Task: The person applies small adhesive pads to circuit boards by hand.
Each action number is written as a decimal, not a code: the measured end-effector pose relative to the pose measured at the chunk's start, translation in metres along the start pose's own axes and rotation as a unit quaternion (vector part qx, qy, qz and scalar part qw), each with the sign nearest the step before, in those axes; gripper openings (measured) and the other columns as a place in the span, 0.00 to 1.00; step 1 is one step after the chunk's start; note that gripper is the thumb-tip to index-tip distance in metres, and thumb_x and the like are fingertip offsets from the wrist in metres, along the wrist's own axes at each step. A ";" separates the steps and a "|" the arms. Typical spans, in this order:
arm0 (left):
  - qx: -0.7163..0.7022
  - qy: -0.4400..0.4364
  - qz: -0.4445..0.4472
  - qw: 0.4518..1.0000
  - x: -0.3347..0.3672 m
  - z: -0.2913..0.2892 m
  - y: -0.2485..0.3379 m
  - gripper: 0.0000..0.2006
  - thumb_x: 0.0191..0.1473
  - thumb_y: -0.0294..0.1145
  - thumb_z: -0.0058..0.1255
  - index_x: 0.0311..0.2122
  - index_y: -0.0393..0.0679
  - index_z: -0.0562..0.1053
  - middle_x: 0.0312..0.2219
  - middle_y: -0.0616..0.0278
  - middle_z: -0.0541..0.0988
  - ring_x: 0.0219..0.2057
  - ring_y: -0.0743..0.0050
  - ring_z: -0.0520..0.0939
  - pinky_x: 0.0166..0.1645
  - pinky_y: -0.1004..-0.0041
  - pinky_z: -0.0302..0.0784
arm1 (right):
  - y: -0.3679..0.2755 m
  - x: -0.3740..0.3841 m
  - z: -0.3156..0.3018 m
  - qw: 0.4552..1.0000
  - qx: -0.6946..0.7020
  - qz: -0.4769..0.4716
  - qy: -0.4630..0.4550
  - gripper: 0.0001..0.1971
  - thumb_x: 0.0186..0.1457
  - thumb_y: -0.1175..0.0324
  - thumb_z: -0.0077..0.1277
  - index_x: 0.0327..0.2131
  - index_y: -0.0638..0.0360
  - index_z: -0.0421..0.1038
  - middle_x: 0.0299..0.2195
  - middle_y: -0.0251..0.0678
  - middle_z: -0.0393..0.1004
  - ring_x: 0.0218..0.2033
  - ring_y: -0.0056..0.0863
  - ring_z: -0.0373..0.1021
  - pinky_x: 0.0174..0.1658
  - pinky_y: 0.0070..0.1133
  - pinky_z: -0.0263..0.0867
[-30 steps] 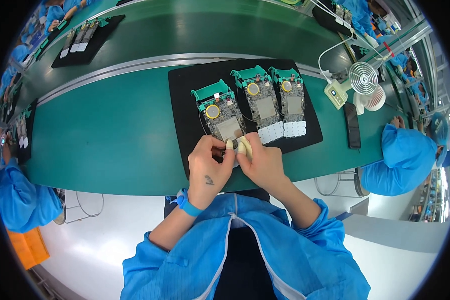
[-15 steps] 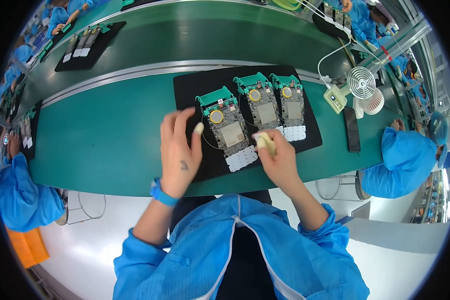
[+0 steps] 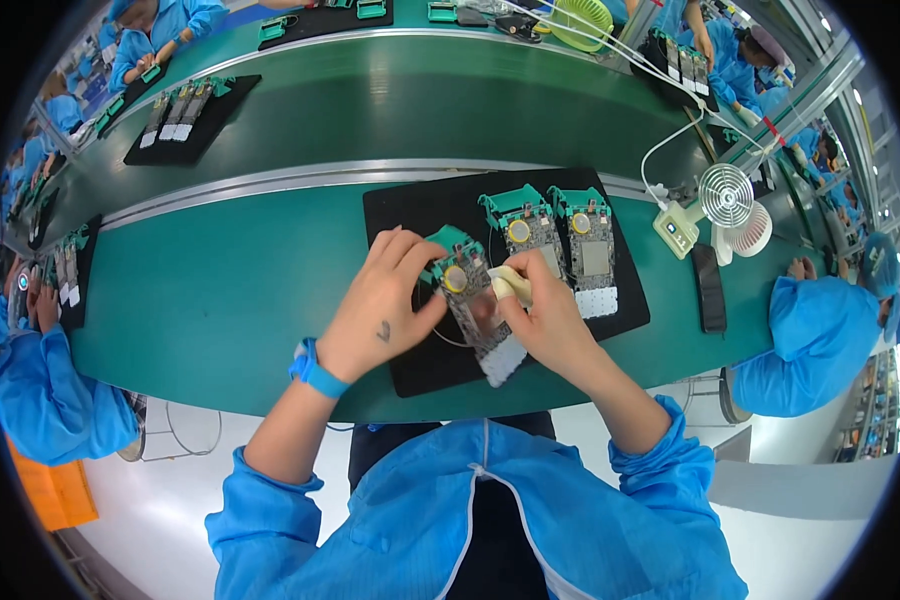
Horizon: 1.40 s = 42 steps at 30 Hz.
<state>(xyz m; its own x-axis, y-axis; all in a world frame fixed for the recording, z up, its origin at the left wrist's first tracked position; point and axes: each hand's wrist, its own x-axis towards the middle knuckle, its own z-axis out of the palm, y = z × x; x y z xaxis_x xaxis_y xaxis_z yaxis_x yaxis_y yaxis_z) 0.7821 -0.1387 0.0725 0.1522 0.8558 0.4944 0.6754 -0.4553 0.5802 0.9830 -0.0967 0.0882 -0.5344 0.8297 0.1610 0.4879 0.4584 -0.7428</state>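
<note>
My left hand (image 3: 378, 305) grips the leftmost circuit board (image 3: 473, 310) by its upper left edge. This board has a green plastic frame (image 3: 454, 240) on its top end, a round gold coin cell (image 3: 455, 279) and a white perforated strip (image 3: 500, 362) at the near end; it sits tilted and slightly blurred. Against its right edge, my right hand (image 3: 555, 325) is closed in a pinch, with pale finger cots on the fingertips. A small whitish bit shows at those fingertips, too small to name. Two similar boards, a middle one (image 3: 540, 245) and a right one (image 3: 594, 255), lie alongside.
Under the boards is a black mat (image 3: 625, 290) on the green table (image 3: 220, 290). A small fan (image 3: 725, 195) and a black phone (image 3: 708, 290) stand to the right. Co-workers in blue sit at both sides. Beyond a metal rail runs a green belt (image 3: 420, 110) carrying another board-laden mat (image 3: 205, 125).
My left hand has moved from beside the leftmost board onto it. That board has turned and its near end has swung right. My right hand has shifted to its right edge. The view has tilted slightly.
</note>
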 end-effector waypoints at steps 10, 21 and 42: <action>0.040 0.150 -0.098 0.983 -0.011 0.029 0.021 0.21 0.36 0.22 0.55 0.42 0.34 0.70 0.39 0.52 0.68 0.39 0.52 0.67 0.44 0.65 0.67 | -0.013 0.012 0.002 0.979 -0.108 -0.172 -0.019 0.15 0.42 0.75 0.54 0.37 0.58 0.66 0.31 0.34 0.67 0.25 0.28 0.69 0.26 0.22 0.65; -0.125 0.140 -0.099 0.977 -0.021 0.023 0.018 0.24 0.37 0.23 0.52 0.46 0.37 0.69 0.41 0.54 0.70 0.40 0.56 0.69 0.46 0.67 0.67 | -0.022 0.021 0.004 0.991 -0.078 -0.085 -0.068 0.13 0.45 0.75 0.51 0.37 0.60 0.64 0.32 0.37 0.67 0.30 0.36 0.70 0.29 0.26 0.66; -0.086 0.212 -0.131 0.965 -0.011 0.042 0.017 0.15 0.40 0.23 0.52 0.38 0.39 0.74 0.33 0.59 0.74 0.34 0.62 0.70 0.40 0.70 0.68 | 0.009 0.034 0.013 0.990 0.064 -0.115 -0.041 0.07 0.49 0.77 0.49 0.34 0.63 0.67 0.33 0.36 0.69 0.33 0.28 0.69 0.35 0.20 0.65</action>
<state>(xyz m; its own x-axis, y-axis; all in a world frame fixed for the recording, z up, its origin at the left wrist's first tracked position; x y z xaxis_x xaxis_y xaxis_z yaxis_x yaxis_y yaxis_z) 0.8220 -0.1460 0.0496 -0.3413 0.7859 0.5157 0.5156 -0.3022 0.8018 0.9602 -0.0685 0.0790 -0.6785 0.6764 0.2867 0.2578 0.5846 -0.7692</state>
